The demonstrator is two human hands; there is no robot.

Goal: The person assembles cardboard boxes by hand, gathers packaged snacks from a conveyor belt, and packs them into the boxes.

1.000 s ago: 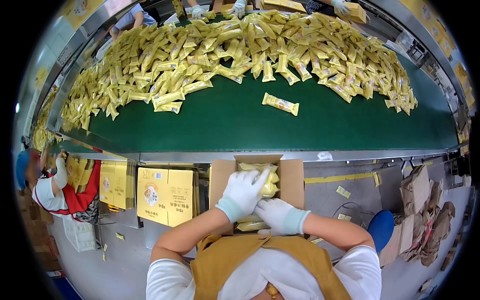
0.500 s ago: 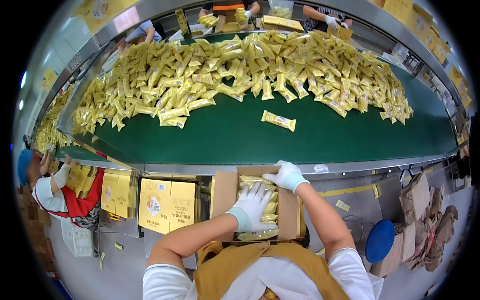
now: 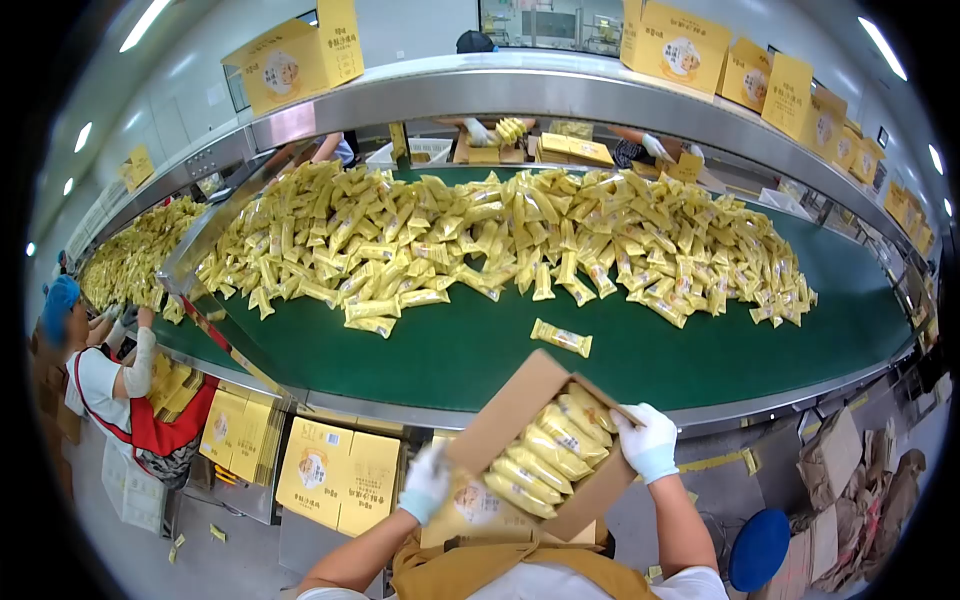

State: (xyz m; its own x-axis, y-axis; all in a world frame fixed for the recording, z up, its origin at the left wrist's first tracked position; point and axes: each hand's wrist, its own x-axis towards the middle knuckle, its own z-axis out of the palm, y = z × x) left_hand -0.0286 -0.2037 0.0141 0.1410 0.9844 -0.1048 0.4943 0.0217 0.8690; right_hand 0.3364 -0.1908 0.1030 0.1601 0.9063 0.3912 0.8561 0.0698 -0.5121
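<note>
Flat yellow cartons stand at my left. My left hand is blurred beside the open box; I cannot tell whether it grips. Between my hands, the box tilts, holding yellow packets. My right hand grasps its right side.

The camera sits on the person's head, facing forward and down, its wide, round view black at the corners. Nearest, at the bottom edge, is the apron; close beyond, it looks into the box between left hand and right hand; farther, the belt and far wall.
</note>
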